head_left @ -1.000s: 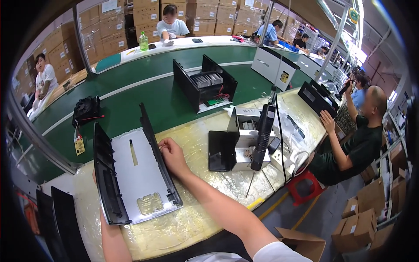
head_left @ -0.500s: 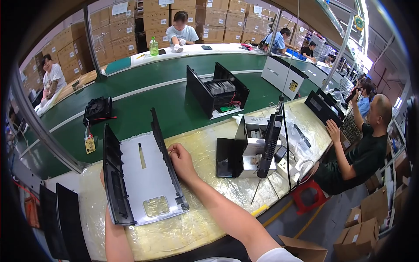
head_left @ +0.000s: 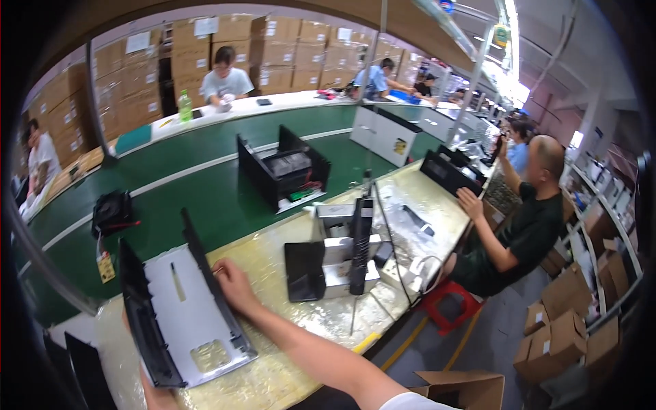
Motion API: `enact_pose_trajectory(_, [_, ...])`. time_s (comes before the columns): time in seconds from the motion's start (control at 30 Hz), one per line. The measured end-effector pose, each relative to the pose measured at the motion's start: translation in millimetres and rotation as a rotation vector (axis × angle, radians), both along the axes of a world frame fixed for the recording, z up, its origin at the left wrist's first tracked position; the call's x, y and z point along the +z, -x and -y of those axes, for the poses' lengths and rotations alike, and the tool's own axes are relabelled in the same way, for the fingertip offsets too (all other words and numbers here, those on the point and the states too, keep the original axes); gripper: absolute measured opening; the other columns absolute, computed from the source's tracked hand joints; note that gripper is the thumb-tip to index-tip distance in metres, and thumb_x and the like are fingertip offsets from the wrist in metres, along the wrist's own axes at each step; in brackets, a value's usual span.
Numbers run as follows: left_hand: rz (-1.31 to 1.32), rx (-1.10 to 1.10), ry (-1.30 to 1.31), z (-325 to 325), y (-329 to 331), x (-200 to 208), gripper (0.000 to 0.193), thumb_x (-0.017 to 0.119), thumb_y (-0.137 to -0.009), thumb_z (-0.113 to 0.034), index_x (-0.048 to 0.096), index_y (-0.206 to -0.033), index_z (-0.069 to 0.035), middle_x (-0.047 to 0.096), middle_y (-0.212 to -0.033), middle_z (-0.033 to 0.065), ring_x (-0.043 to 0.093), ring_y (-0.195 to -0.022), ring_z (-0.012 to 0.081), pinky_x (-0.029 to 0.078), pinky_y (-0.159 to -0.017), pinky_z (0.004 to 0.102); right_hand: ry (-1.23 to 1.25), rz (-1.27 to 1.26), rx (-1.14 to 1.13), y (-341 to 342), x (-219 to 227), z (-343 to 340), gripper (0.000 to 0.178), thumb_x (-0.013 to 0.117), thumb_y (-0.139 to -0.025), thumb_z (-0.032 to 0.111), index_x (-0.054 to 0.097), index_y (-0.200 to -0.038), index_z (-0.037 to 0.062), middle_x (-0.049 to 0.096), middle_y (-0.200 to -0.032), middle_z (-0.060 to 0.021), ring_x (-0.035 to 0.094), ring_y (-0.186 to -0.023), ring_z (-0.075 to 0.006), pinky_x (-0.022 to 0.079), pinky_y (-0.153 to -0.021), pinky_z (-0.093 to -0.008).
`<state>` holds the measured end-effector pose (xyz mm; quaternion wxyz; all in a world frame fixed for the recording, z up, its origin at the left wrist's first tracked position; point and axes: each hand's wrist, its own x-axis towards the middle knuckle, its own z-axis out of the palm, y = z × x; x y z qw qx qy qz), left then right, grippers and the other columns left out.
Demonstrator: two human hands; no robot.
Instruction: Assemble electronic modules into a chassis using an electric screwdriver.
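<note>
A U-shaped casing (head_left: 179,304) stands on the near part of the bench, with a grey metal plate and black panels along both sides. The plate has a narrow slot and a squarish cutout at its near end. My right hand (head_left: 236,283) is closed against the outer face of the right black panel; whatever its curled fingers pinch is hidden. Behind the left panel is my left hand (head_left: 125,318), nearly all covered, its fingers out of sight. An electric screwdriver (head_left: 361,246) hangs upright to the right, near a black tray (head_left: 304,272) and metal boxes (head_left: 345,279).
A green conveyor (head_left: 198,198) runs beyond the bench, carrying a black fan (head_left: 113,210), an open black chassis (head_left: 283,171) and a white-sided unit (head_left: 383,135). A person (head_left: 526,212) works at my right beside a red stool (head_left: 449,306). Cardboard cartons (head_left: 557,321) stand on the floor.
My view has turned to the right, so the bench and everything on it sit further left in the picture. Both hands keep nearly the same place at the casing.
</note>
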<state>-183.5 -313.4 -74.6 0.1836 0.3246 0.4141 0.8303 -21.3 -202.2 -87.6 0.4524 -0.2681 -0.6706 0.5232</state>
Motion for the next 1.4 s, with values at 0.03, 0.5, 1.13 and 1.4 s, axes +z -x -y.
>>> enact_pose_trajectory(0.03, [0.001, -0.025, -0.008, -11.6, -1.1, 0.0, 0.036, 0.049, -0.104, -0.032, 0.066, -0.118, -0.003, 0.069, -0.096, -0.001, 0.062, -0.086, 0.0134, 0.052, -0.074, 0.0301, 0.021, 0.009, 0.01, 5.1, 1.2, 3.7, 0.014, 0.049, -0.097, 0.007, 0.06, -0.105, 0.001, 0.059, -0.083, -0.007, 0.057, -0.081, -0.0136, 0.047, -0.075, -0.0285])
enact_pose_trajectory(0.5, [0.004, -0.232, -0.032, -76.3, -30.3, 15.4, 0.035, 0.049, -0.104, -0.031, 0.066, -0.117, -0.004, 0.068, -0.095, -0.0014, 0.061, -0.085, 0.0128, 0.052, -0.073, 0.0296, 0.059, -0.045, 0.034, 26.5, 0.0, 5.6, 0.025, 0.054, -0.104, 0.024, 0.058, -0.106, -0.0006, 0.062, -0.089, -0.0091, 0.057, -0.084, -0.0135, 0.047, -0.078, -0.0296])
enact_pose_trajectory(1.13, [0.03, -0.276, 0.026, -84.3, -70.6, 31.6, 0.033, 0.05, -0.104, -0.031, 0.066, -0.115, -0.004, 0.066, -0.094, -0.0018, 0.06, -0.084, 0.0118, 0.051, -0.072, 0.0289, 0.066, 0.017, 0.064, 7.5, 11.8, 9.3, 0.02, 0.057, -0.102, 0.02, 0.058, -0.104, 0.0004, 0.06, -0.084, -0.0056, 0.055, -0.078, -0.0111, 0.046, -0.072, -0.0275])
enact_pose_trajectory(1.4, [0.042, -0.32, 0.04, -92.9, -81.6, 31.2, 0.033, 0.05, -0.104, -0.031, 0.066, -0.115, -0.004, 0.065, -0.094, -0.002, 0.059, -0.083, 0.0114, 0.05, -0.071, 0.0286, 0.074, -0.006, 0.059, 3.5, 13.0, 8.9, 0.018, 0.057, -0.102, 0.019, 0.059, -0.103, 0.0009, 0.06, -0.082, -0.0044, 0.054, -0.077, -0.0103, 0.046, -0.072, -0.0268])
